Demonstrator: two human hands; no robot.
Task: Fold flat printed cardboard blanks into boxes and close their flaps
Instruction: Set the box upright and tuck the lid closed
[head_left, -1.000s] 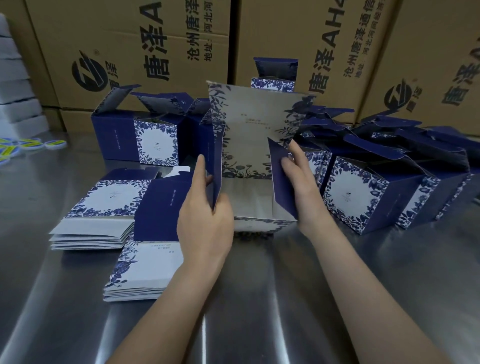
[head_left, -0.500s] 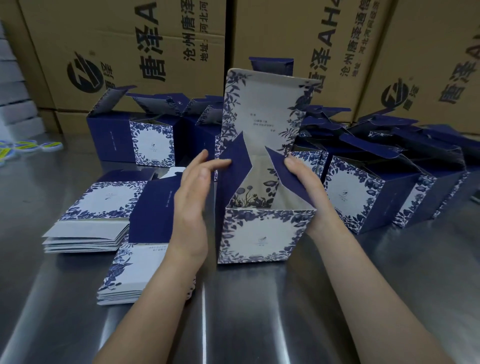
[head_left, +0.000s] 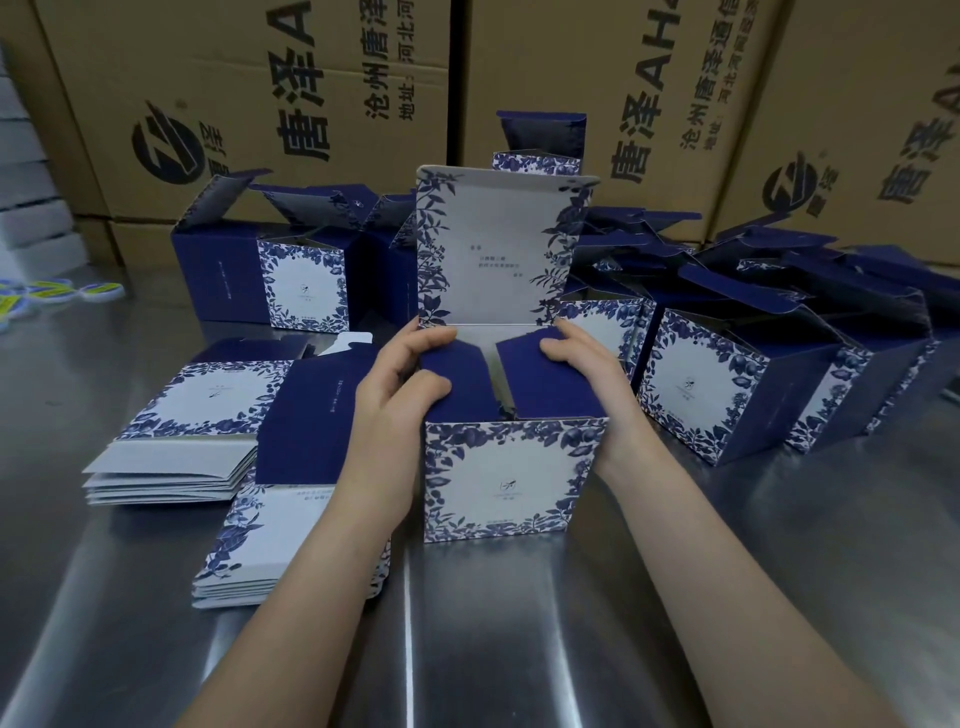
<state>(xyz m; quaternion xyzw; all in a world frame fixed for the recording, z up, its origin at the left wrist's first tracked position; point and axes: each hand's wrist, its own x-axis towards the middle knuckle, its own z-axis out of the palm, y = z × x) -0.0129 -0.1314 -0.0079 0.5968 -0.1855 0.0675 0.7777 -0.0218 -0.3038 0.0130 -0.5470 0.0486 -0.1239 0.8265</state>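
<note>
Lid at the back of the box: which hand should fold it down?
Probably right. The right hand holds its flap down, fingertips beside the lid; the left hand grips the box.

Dim, cool overhead light. Broad streaked glare on steel desk (head_left: 519, 649). Soft shadows under forearms. Wide-angle bowing at edges; cartons (head_left: 249, 104) lean outward. Left margin blurred, centre reasonably sharp.

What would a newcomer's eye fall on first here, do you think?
The blue-and-white floral cardboard box at centre, its printed lid upright, with the left hand and right hand holding its navy side flaps folded inward. Then the stacks of flat printed blanks at left and the brown shipping cartons behind.
</note>
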